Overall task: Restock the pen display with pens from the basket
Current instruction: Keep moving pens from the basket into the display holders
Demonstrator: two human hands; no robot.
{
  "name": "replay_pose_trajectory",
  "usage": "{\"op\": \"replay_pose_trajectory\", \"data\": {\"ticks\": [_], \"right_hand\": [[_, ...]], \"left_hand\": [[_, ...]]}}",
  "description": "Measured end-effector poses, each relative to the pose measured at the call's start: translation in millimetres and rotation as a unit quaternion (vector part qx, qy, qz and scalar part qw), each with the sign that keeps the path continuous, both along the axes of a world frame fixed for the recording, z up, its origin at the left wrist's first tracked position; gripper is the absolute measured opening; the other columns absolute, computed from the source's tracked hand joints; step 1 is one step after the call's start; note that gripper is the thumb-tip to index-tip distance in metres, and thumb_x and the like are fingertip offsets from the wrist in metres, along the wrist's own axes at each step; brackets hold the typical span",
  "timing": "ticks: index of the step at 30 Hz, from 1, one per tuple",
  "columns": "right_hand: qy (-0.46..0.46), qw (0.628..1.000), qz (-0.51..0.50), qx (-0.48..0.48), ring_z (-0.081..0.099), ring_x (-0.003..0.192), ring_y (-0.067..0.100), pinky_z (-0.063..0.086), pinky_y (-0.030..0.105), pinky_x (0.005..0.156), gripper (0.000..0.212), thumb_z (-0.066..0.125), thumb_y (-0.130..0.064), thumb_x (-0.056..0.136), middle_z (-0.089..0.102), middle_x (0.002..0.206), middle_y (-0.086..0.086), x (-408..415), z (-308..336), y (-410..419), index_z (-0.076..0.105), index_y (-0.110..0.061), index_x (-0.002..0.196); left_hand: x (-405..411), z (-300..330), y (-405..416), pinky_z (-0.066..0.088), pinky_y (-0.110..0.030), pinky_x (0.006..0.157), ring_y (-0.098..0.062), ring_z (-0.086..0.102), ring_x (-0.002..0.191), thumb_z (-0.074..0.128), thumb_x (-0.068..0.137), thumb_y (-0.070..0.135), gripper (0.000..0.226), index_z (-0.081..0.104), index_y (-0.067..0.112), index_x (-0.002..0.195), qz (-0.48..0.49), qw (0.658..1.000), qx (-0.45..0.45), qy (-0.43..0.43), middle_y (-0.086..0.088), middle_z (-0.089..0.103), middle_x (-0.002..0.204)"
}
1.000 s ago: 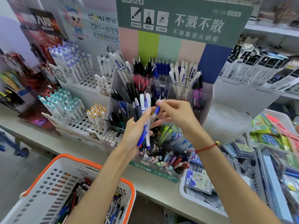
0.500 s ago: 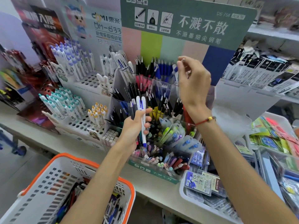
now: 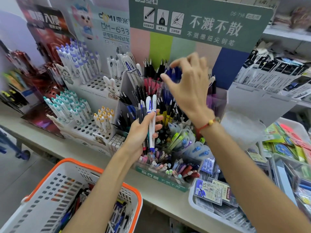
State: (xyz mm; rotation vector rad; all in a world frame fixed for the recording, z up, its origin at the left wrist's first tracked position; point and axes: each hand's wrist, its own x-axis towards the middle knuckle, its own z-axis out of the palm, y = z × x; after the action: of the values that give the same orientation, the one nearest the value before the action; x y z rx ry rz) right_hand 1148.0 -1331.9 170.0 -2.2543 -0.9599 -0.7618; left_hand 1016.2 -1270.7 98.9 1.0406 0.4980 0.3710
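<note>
Stationery shop shelf, crowded with pen stands. Right hand [image 3: 188, 88] hovers over the back compartments of the tiered pen display [image 3: 168, 178], fingers spread and loosely curled, nothing visibly held; motion-blurred, so a grip can't be ruled out. Left hand [image 3: 143, 132] grasps a bundle of pens [image 3: 150, 120], white and blue barrels upright, in front of the display's middle tier. Orange-rimmed basket [image 3: 131, 187] sits below the shelf's front edge, more pens inside. Step in hand, judged: sorting pens one by one into matching compartments. Next move likely calls for the right hand to pinch another pen from the left-hand bundle and find its matching slot.
</note>
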Motion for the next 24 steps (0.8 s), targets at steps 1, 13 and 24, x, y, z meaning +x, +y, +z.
{"op": "replay_pose_trajectory", "data": {"ticks": [1,13,24], "right_hand": [[0.052,0.998,0.031,0.000,0.049,0.087,0.016,0.035,0.026,0.071,0.034,0.065,-0.047,0.087,0.054,0.094,-0.001,-11.5,-7.6,-2.0,0.067,-0.016,0.101],[0.123,0.900,-0.019,0.418,0.058,0.073,-0.007,0.049,0.013,0.067,0.016,0.057,-0.019,0.097,0.068,0.094,0.001,-5.1,-5.2,-65.4,0.069,-0.012,0.105],[-0.001,0.939,-0.014,0.344,0.055,0.074,-0.011,0.046,0.009,0.069,0.023,0.059,-0.026,0.096,0.062,0.088,-0.003,27.2,5.4,-62.9,0.073,-0.009,0.103]], "left_hand": [[-0.3,0.7,-0.6,0.044,-0.016,0.046,-0.001,0.063,0.064,0.050,0.100,0.025,0.018,0.065,0.019,0.109,-0.004,1.000,0.009,-0.001,0.010,0.075,0.081],[3.2,-2.1,-1.4,0.050,-0.016,0.054,-0.004,0.069,0.072,0.054,0.098,0.031,0.021,0.066,0.024,0.114,-0.019,0.999,0.030,0.026,0.008,0.074,0.088],[10.3,-6.2,-5.6,0.026,-0.013,0.035,-0.001,0.034,0.041,0.045,0.100,0.021,0.011,0.053,0.013,0.097,-0.067,0.996,-0.021,0.060,0.008,0.051,0.059]]}}
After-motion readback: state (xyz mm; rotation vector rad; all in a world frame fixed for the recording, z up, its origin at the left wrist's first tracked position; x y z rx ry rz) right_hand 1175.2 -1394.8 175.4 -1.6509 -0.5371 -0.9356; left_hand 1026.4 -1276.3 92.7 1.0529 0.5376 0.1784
